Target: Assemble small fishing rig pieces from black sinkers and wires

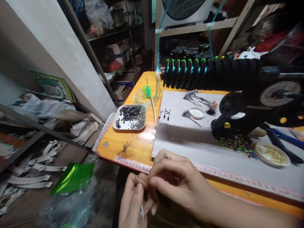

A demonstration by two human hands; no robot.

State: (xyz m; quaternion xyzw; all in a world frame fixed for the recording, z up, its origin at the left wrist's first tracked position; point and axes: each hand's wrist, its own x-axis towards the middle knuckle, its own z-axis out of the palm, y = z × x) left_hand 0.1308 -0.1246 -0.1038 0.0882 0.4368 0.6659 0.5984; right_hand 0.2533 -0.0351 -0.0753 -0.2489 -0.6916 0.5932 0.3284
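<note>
At the table's front edge my left hand (134, 201) is closed, with a short thin silver piece (142, 211) showing between its fingers. My right hand (177, 179) meets it from the right, thumb and forefinger pinched together. Whatever sits in that pinch is too small or hidden. Beyond the hands, a white tray (114, 124) carries black tubular pieces (131, 113) and smaller grey bits. A tangle of thin wiry strands (125, 148) lies left of my hands. Several small black parts (165, 114) rest on the white board (185, 139).
A black ridged roller (228, 74) with teal line wound on it overhangs the board. Coloured beads (237, 144), a dish (288, 163) of gold pieces and dark-handled pliers (277, 144) are at the right. A stick with green bristles (147, 91) lies behind the tray.
</note>
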